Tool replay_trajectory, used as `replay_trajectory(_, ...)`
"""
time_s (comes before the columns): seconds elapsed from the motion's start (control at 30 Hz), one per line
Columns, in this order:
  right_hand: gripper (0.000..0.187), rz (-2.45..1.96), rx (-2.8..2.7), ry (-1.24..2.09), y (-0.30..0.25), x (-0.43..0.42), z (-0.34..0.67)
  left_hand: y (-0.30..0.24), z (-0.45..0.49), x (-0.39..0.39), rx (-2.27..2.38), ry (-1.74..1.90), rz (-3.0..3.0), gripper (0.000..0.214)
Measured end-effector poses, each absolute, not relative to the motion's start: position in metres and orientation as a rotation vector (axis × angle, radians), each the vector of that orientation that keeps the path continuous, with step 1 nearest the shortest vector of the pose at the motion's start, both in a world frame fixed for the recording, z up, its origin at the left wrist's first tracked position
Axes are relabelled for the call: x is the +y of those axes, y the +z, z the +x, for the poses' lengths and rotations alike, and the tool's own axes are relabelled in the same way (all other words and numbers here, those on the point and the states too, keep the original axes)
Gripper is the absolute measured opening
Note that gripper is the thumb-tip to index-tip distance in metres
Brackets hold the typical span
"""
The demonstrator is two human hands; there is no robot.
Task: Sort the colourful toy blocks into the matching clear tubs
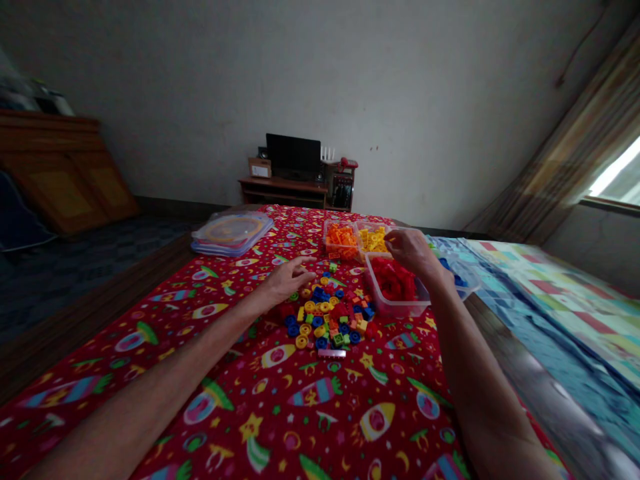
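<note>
My left hand (290,279) hovers at the left edge of a loose pile of toy building blocks (330,313), its fingers apart and nothing visible in them. The pile mixes blue and yellow wheel-shaped pieces with small green, orange and red blocks. My right hand (411,252) is over the border between a box of yellow blocks (373,240) and a clear box of red blocks (395,280). Its fingertips are drawn together; what they hold, if anything, is too small to make out. A pale pink, bar-shaped piece (332,353) lies at the pile's near edge.
A box of orange blocks (341,241) stands left of the yellow ones. Blue blocks (453,272) sit in another clear box, partly behind my right arm. Stacked clear lids (233,233) lie at the far left of the red patterned cloth (310,420). A bed (550,287) adjoins on the right.
</note>
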State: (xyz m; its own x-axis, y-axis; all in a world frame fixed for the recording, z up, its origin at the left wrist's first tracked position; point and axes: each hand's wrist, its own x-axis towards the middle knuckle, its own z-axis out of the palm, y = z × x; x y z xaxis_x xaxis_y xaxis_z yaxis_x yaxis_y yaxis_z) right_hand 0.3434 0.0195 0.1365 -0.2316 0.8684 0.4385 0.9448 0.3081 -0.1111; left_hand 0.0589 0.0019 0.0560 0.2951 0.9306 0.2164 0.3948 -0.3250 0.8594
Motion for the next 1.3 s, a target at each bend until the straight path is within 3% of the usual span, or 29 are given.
replay_trajectory(0.1,0.024,-1.369,-2.311,-0.052,0.139,0.004,0.315,0.062,0.065,-0.005,1.109,1.001,1.651,0.077)
replay_trajectory(0.27,0.022,-1.001,-2.556,0.248,0.128,-0.024,0.264,0.074,0.076,-0.016,1.071,1.039,1.433,0.072)
replay_trajectory(0.43,0.02,-1.074,-2.53,0.061,0.126,-0.026,0.256,0.072,0.077,-0.013,0.996,1.011,1.501,0.07)
replay_trajectory(0.6,0.021,-1.43,-2.489,0.005,0.147,-0.014,0.298,0.066,0.062,-0.002,1.101,0.959,1.923,0.058)
replay_trajectory(0.73,0.032,-1.772,-2.46,0.027,0.155,-0.005,0.341,0.069,0.052,-0.001,1.36,0.923,2.21,0.039)
replay_trajectory(0.87,0.038,-1.934,-2.368,-0.095,0.153,-0.001,0.362,0.065,0.05,0.001,1.385,0.843,2.309,0.034)
replay_trajectory(1.0,0.031,-1.864,-2.383,-0.189,0.152,-0.003,0.346,0.055,0.06,0.0,1.248,0.809,2.451,0.03)
replay_trajectory(1.13,0.025,-1.601,-2.64,-0.097,0.142,-0.008,0.308,0.053,0.085,-0.027,0.799,0.78,2.724,0.033)
replay_trajectory(1.3,0.022,-1.462,-2.782,-0.311,0.121,-0.006,0.281,0.049,0.119,-0.076,0.464,0.423,2.955,0.046)
